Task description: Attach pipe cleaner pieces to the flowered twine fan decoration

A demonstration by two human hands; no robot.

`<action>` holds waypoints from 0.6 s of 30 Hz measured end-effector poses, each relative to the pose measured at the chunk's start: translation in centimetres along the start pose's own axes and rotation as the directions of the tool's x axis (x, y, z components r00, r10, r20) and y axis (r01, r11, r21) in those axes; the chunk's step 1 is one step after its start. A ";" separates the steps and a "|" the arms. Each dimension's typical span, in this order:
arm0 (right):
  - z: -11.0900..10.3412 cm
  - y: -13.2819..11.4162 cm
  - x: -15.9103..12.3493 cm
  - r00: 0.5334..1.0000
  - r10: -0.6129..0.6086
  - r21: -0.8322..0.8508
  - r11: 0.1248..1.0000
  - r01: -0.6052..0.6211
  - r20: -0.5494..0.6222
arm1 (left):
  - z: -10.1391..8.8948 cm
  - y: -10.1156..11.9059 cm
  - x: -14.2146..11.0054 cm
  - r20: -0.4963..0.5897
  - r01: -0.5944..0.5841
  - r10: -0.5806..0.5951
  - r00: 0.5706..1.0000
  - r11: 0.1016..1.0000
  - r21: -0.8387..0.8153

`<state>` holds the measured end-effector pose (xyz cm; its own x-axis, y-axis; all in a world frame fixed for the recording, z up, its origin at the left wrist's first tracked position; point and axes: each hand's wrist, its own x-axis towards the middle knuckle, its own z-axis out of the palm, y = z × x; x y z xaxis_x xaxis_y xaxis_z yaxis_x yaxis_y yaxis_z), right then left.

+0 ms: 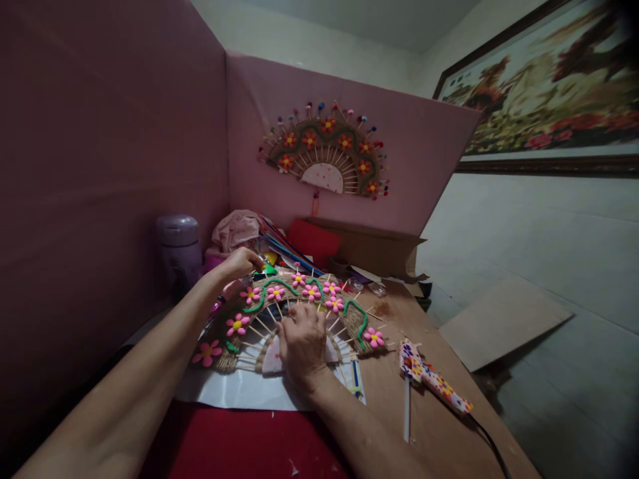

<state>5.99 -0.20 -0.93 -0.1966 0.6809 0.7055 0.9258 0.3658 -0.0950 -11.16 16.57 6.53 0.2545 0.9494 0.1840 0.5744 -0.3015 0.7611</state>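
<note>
A half-round fan of sticks woven with twine [294, 291] lies on a shiny white sheet [224, 396]. Pink flowers with yellow centres [238, 324] and wavy green strips [356, 309] decorate its band. My right hand [304, 342] rests palm down over the fan's middle, its fingers laid across the sticks and the pale inner half-circle [272, 358]. Beyond the fan's back left edge, my left hand [240, 263] has its fingertips pinched together beside a green item [266, 270]. What sits between those fingertips is too small to make out.
A flower-patterned glue gun [432, 379] with its cord lies on the right of the table [449, 439]. A lilac flask [180, 253] stands at left. Behind are blue strips [287, 251], red material [313, 241] and cardboard [382, 253]. A second decorated fan [324, 150] hangs on the pink panel.
</note>
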 end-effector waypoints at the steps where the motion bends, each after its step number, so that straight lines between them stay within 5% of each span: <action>1: 0.0 0.0 0.0 1.000 -0.004 0.002 1.000 0.004 -0.002 | 0.0 0.0 0.0 -0.002 -0.001 0.001 1.000 1.000 -0.001; 18: 0.1 0.1 0.0 1.000 0.003 0.014 1.000 -0.003 -0.002 | 0.9 -1.1 0.6 -0.026 -0.009 0.009 1.000 1.000 -0.017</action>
<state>6.04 -0.06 -1.01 -0.1930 0.6806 0.7068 0.9217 0.3728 -0.1074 -10.90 17.43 5.24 0.2398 0.9486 0.2066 0.5588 -0.3089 0.7697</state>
